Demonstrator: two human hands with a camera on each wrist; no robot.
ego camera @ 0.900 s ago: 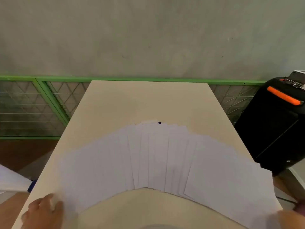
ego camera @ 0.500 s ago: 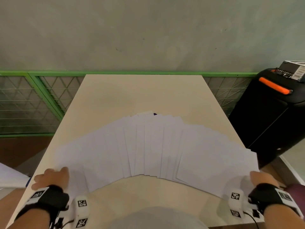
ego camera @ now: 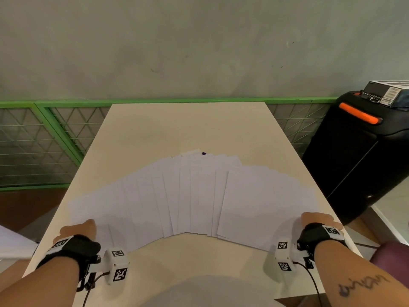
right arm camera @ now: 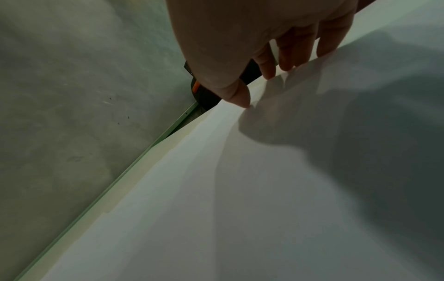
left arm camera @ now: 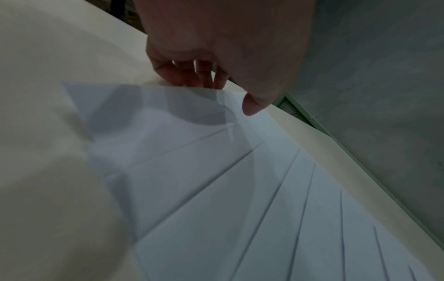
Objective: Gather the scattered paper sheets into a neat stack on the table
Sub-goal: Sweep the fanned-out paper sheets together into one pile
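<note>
Across the surface (ego camera: 188, 129), the paper sheets (ego camera: 194, 196) lie fanned in a wide overlapping arc, nothing stacked yet. My left hand (ego camera: 77, 229) seems to pinch the outermost sheet's edge; my right hand (ego camera: 316, 220) rests straight fingers (right arm camera: 286, 57) on the opposite end. All gathering remains.

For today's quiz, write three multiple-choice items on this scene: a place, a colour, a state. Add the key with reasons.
1. Where is the black case relative to the table? A) on it B) to its right C) to its left
2. What colour is the railing behind the table? A) green B) red C) blue
3. How do the paper sheets lie? A) one squared stack B) fanned out, overlapping C) crumpled balls
Key: 1 B, it stands past the table's right edge; 2 A, its frame is bright green; 3 B, staggered edges spread in an arc.
</note>
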